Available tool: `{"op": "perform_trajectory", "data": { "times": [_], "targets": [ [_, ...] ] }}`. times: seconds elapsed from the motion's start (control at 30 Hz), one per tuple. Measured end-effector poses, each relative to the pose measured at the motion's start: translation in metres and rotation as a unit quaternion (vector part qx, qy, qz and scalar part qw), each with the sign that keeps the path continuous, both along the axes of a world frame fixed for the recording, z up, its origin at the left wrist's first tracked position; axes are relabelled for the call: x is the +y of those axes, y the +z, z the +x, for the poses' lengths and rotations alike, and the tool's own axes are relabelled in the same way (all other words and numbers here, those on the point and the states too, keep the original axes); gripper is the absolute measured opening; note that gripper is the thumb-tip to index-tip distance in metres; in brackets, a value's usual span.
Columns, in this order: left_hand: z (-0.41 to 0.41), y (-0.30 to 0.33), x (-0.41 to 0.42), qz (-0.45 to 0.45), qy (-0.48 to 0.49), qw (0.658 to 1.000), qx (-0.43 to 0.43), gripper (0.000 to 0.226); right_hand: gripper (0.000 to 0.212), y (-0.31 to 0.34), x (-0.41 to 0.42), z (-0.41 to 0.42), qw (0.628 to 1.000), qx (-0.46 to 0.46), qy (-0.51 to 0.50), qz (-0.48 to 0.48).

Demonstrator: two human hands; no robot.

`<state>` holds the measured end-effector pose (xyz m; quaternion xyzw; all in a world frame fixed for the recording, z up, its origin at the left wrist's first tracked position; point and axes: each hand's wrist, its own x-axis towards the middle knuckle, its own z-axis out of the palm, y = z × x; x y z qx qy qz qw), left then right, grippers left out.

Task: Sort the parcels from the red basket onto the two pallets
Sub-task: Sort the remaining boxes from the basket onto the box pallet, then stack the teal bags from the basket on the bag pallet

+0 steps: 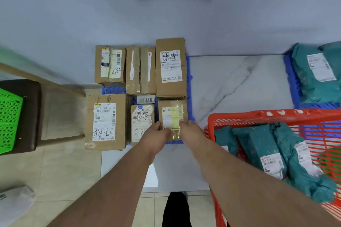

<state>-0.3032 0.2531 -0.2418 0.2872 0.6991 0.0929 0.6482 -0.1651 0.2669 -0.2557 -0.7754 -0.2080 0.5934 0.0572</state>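
Observation:
A small cardboard box (172,114) with a taped label lies at the front right corner of the left blue pallet (188,79). My left hand (156,132) grips its near left edge and my right hand (191,131) grips its near right edge. Several other cardboard boxes (170,68) fill that pallet. The red basket (239,114) at the right holds several teal plastic mailer parcels (258,145). The right blue pallet (291,79) at the far right carries teal mailers (313,72).
A brown stool (31,116) with wooden legs stands at the left and bears a green basket (9,121). A white bag (14,201) lies at the lower left. The wall runs behind both pallets. White tile floor (230,83) shows between the pallets.

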Motion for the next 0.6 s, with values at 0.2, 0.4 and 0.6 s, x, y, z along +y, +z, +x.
{"op": "perform_trajectory", "data": {
  "times": [0.2,0.4,0.6],
  "targets": [
    [0.016,0.052,-0.015,0.009,0.061,0.998,-0.010,0.022,0.052,0.083,-0.031,0.003,0.995,0.075,0.028,0.060],
    [0.037,0.114,-0.036,0.029,0.119,0.992,-0.011,0.072,0.030,0.179,-0.074,0.057,0.987,0.101,0.066,0.106],
    [0.087,0.160,-0.065,0.064,0.173,0.983,-0.015,0.059,0.040,0.207,-0.111,0.171,0.990,0.064,0.054,0.117]
  ]
}}
